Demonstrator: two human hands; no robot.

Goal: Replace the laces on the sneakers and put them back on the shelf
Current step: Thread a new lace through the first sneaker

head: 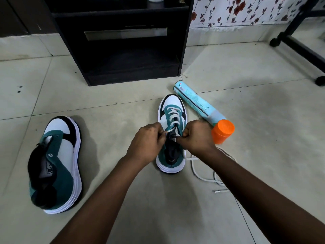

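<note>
A teal, white and black sneaker (171, 106) stands upright on the floor, toe away from me, with a white lace (173, 117) crossed through its lower eyelets. My left hand (148, 141) pinches the lace at the left top eyelets. My right hand (195, 136) grips the other lace end at the right side of the tongue. A second matching sneaker (58, 164) lies tilted on its side at the left, with no lace in it. Loose white lace (202, 176) trails on the floor to the right of the upright shoe.
A light-blue spray can (195, 103) with an orange cap (222, 131) lies right of the shoe. A black shelf cabinet (123, 41) stands ahead against the wall. A black wheeled stand (299, 44) is at the far right. Pale floor tiles surround everything.
</note>
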